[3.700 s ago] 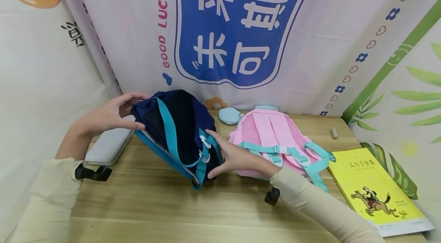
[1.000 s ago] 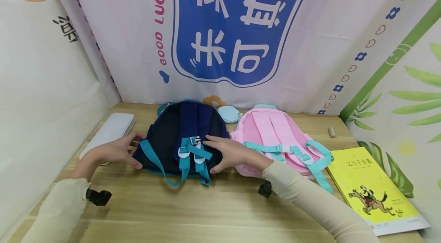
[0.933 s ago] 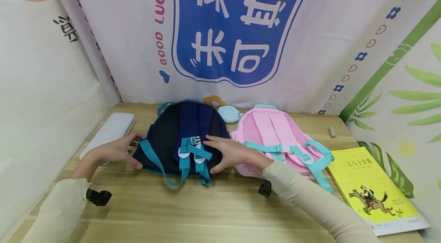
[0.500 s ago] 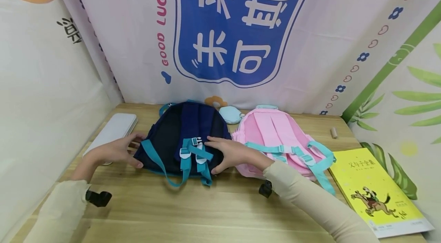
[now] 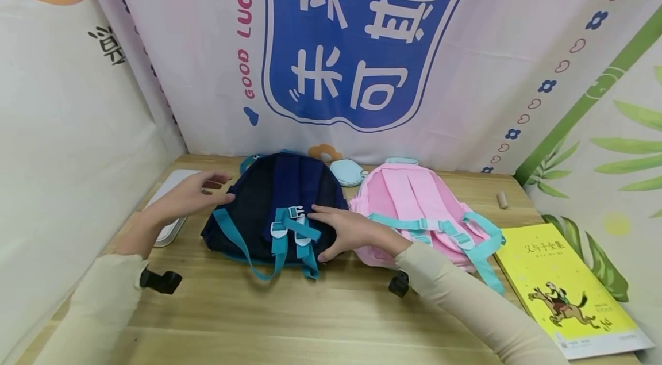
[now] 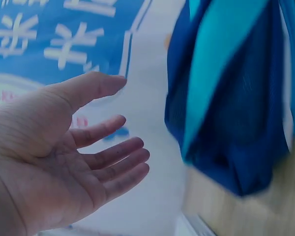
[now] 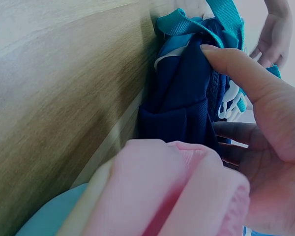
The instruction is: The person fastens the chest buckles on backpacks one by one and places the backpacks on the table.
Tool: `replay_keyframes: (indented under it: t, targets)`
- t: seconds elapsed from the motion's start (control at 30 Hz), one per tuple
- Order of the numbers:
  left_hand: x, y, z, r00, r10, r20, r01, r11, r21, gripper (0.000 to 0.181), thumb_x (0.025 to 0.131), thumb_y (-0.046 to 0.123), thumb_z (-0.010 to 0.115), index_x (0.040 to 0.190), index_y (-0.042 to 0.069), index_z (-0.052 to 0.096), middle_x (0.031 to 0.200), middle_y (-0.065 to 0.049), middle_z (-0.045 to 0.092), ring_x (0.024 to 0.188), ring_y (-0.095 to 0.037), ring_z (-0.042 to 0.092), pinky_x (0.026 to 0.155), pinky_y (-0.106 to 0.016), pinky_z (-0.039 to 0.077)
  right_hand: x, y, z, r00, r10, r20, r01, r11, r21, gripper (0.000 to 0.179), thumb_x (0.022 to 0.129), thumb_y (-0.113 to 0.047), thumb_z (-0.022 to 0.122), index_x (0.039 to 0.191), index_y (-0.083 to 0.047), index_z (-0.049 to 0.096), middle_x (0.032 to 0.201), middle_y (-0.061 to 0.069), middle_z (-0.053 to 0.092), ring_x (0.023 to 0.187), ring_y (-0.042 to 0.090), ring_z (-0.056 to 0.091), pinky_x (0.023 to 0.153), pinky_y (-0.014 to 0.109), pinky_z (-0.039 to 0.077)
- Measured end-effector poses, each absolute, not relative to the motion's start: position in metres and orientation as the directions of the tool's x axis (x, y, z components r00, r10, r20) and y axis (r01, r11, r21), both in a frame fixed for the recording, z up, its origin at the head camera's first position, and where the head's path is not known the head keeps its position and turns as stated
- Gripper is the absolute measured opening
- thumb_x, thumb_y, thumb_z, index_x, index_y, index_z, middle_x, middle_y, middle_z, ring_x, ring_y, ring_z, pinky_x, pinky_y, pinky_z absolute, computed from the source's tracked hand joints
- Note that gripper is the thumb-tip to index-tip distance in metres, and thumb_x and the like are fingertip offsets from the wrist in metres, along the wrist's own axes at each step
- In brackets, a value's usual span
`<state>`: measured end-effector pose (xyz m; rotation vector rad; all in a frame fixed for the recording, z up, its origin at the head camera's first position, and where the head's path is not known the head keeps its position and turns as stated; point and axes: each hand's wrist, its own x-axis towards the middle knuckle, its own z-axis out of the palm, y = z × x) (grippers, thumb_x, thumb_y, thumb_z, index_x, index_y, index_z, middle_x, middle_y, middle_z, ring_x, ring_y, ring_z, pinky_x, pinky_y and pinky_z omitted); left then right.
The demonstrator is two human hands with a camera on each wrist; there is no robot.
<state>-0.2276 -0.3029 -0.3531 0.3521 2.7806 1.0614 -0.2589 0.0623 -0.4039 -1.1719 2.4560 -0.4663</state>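
A navy backpack (image 5: 253, 192) lies back-panel up on the wooden table, with teal straps and white buckles at its front end. To its left my left hand (image 5: 188, 198) hovers with fingers loosely extended; the left wrist view shows a gap between that hand (image 6: 64, 157) and the backpack (image 6: 236, 108). My right hand (image 5: 349, 230) rests on the backpack's right side, its fingers spread. Seen from the right wrist, the thumb of this hand (image 7: 270, 118) touches the backpack's edge (image 7: 177, 93). The other fingertips are partly hidden behind the bag.
Right beside it lies a pink backpack (image 5: 400, 187) with teal straps. A light blue round pouch (image 5: 346, 173) sits behind, between the bags. A white case (image 5: 168, 233) lies under my left forearm. Far right are a yellow book (image 5: 564, 284) and a small beige cylinder (image 5: 501, 200).
The navy backpack, tilted up in both hands earlier, now lies flat. My left hand has let go of its left corner and moved up and slightly right. My right hand has stayed put since.
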Motion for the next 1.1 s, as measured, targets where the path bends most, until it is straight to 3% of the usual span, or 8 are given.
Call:
replay_keyframes:
  t: [0.23, 0.53, 1.1]
  targets:
    - [-0.24, -0.251, -0.349, -0.937, 0.349, 0.028, 0.276, 0.687, 0.672, 0.049, 0.099, 0.024, 0.068, 0.138, -0.002, 0.055, 0.141, -0.027, 0.056, 0.133, -0.046, 0.049, 0.11, -0.061, 0.043, -0.26, 0.062, -0.407, -0.58, -0.793, -0.186, -0.666, 0.593, -0.453, 0.094, 0.084, -0.045, 0.082, 0.16, -0.017, 0.035, 0.171, 0.005, 0.02, 0.156, 0.028, 0.026, 0.119, 0.05, 0.038]
    - [-0.251, -0.203, -0.364, -0.901, 0.42, 0.108, 0.401, 0.709, 0.581, 0.04, 0.093, 0.023, 0.074, 0.123, -0.002, 0.066, 0.122, -0.021, 0.067, 0.115, -0.037, 0.062, 0.101, -0.054, 0.051, -0.26, 0.062, -0.406, -0.584, -0.79, -0.185, -0.66, 0.595, -0.459, 0.093, 0.084, -0.044, 0.082, 0.159, -0.016, 0.036, 0.171, 0.005, 0.021, 0.156, 0.028, 0.026, 0.12, 0.051, 0.036]
    - [-0.254, -0.188, -0.381, -0.927, 0.375, -0.021, 0.317, 0.81, 0.494, 0.036, 0.079, 0.018, 0.087, 0.109, 0.006, 0.072, 0.11, -0.01, 0.069, 0.104, -0.027, 0.064, 0.095, -0.048, 0.054, -0.259, 0.062, -0.405, -0.585, -0.789, -0.186, -0.661, 0.597, -0.454, 0.092, 0.084, -0.043, 0.083, 0.159, -0.015, 0.037, 0.17, 0.006, 0.022, 0.155, 0.028, 0.027, 0.12, 0.049, 0.036]
